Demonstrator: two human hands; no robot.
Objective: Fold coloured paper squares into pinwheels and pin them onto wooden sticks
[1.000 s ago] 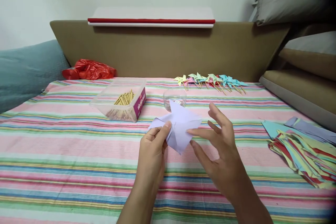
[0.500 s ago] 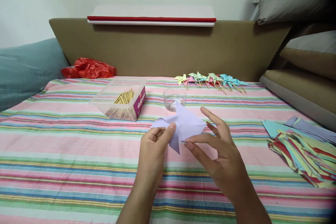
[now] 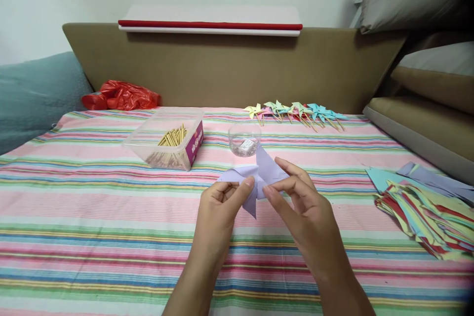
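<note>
A lilac paper pinwheel is held up over the striped cloth, its folded blades pointing several ways. My left hand pinches it, thumb pressed near the centre and fingers behind the left blade. With thumb and fingertips, my right hand grips the right side of the paper, where one corner is bent inward. Just beyond the paper stands a round clear tub holding small shiny pieces and a white label.
Left of the tub is a clear plastic box of short wooden sticks. Finished pinwheels lie at the back. A stack of coloured paper sits at right, a red plastic bag back left, cushions along the right.
My right thumb and fingers have closed in toward the pinwheel's centre, folding the right-hand corner inward. My left hand keeps its pinch. The view has shifted slightly.
</note>
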